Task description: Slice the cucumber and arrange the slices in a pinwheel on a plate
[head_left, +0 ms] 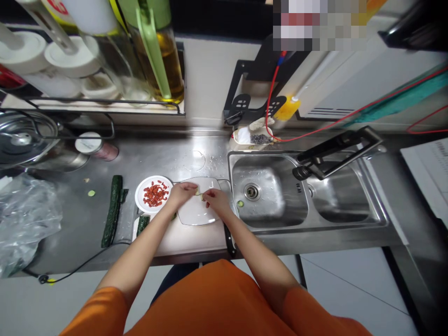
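My left hand (184, 192) and my right hand (216, 201) meet over a white, dark-rimmed plate (198, 217). Between their pinched fingertips is a small pale green piece that looks like a cucumber slice (197, 191); its exact shape is partly hidden by the fingers. Left of this plate stands a round white plate (139, 195) bearing chopped red pieces (154, 194). A cut length of cucumber (143, 225) lies by my left forearm, and a long dark green cucumber (112, 212) rests farther left on the counter.
The cutting board (196, 240) lies beneath the plate, with a black-handled knife (229, 238) at its right edge. A double sink (269, 219) with a dark faucet (329, 158) is to the right. A plastic bag (26, 219), spice jar (98, 147) and oil bottle (161, 60) are left.
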Action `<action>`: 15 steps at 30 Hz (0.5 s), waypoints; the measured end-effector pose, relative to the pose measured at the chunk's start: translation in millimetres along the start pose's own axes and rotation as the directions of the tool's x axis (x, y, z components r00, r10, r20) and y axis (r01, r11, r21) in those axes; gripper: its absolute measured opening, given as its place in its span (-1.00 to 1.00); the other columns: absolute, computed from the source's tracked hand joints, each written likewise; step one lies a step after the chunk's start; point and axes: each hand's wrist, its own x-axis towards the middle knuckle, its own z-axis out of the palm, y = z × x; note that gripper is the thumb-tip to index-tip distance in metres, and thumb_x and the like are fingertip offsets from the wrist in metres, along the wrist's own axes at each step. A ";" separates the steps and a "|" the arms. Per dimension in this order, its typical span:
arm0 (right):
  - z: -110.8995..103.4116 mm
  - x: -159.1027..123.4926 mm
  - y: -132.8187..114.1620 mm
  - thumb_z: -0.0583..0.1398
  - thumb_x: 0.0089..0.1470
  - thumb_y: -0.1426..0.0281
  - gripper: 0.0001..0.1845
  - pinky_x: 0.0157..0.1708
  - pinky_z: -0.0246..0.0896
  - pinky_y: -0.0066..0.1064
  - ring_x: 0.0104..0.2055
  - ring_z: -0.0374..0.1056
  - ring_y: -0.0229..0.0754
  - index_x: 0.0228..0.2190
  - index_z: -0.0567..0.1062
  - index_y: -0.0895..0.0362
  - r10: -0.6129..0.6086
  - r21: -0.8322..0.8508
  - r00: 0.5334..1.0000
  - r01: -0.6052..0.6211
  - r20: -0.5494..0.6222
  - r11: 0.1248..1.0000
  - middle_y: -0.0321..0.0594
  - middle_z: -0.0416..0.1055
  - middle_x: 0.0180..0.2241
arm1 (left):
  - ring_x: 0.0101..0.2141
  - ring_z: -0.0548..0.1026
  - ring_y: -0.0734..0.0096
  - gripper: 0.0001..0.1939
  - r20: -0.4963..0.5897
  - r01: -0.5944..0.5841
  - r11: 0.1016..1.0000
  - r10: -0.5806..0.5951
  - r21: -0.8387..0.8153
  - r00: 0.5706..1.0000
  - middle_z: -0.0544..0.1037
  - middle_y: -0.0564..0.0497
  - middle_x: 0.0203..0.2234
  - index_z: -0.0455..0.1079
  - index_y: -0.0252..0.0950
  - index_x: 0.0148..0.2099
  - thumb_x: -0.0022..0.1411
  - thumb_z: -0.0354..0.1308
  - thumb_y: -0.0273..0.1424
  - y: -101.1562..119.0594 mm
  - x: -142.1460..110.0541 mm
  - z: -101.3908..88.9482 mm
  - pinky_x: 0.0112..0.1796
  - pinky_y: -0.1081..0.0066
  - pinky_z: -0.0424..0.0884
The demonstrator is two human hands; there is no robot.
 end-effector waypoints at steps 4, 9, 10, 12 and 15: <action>8.9 13.5 -6.5 0.11 -0.05 0.46 -0.90 -0.63 0.08 -0.59 -0.71 0.28 -0.41 -0.52 0.42 0.18 0.095 -0.063 0.992 -0.101 -0.086 0.993 -0.31 0.47 -0.54 | -0.42 0.45 0.39 -0.81 -0.055 -0.231 0.903 0.268 0.362 0.962 0.56 0.01 -0.46 0.53 -0.24 -0.30 0.00 0.16 -0.38 7.2 18.8 2.0 -0.34 0.44 0.30; 17.7 25.5 -12.0 0.09 0.02 0.45 -0.88 -0.67 0.07 -0.60 -0.76 0.26 -0.43 -0.50 0.41 0.17 0.140 -0.134 0.979 -0.159 -0.146 0.978 -0.30 0.48 -0.55 | -0.38 0.43 0.35 -0.78 -0.018 -0.341 0.749 0.426 0.569 0.905 0.54 -0.04 -0.42 0.53 -0.24 -0.29 0.05 0.08 -0.42 10.8 32.3 5.6 -0.29 0.41 0.30; 19.4 27.1 -11.7 0.09 0.04 0.44 -0.87 -0.68 0.07 -0.60 -0.76 0.26 -0.43 -0.49 0.41 0.17 0.149 -0.139 0.978 -0.169 -0.147 0.976 -0.30 0.48 -0.55 | -0.38 0.42 0.35 -0.78 -0.018 -0.336 0.735 0.428 0.588 0.904 0.54 -0.04 -0.42 0.53 -0.25 -0.28 0.06 0.07 -0.42 10.7 33.3 6.1 -0.29 0.41 0.30; 22.3 29.4 -10.0 0.09 0.06 0.43 -0.86 -0.68 0.06 -0.60 -0.76 0.25 -0.42 -0.48 0.41 0.18 0.154 -0.155 0.977 -0.177 -0.147 0.972 -0.29 0.48 -0.56 | -0.37 0.43 0.34 -0.77 -0.020 -0.318 0.725 0.416 0.611 0.909 0.55 -0.05 -0.41 0.52 -0.25 -0.27 0.08 0.05 -0.41 10.3 34.2 7.0 -0.28 0.40 0.29; 24.7 31.3 -6.5 0.07 0.09 0.41 -0.82 -0.64 0.08 -0.56 -0.76 0.23 -0.41 -0.48 0.43 0.18 0.130 -0.215 0.978 -0.164 -0.160 0.963 -0.28 0.45 -0.61 | -0.34 0.43 0.31 -0.77 -0.033 -0.308 0.719 0.417 0.623 0.908 0.55 -0.06 -0.39 0.52 -0.24 -0.27 0.11 0.04 -0.38 8.9 34.0 8.5 -0.27 0.39 0.29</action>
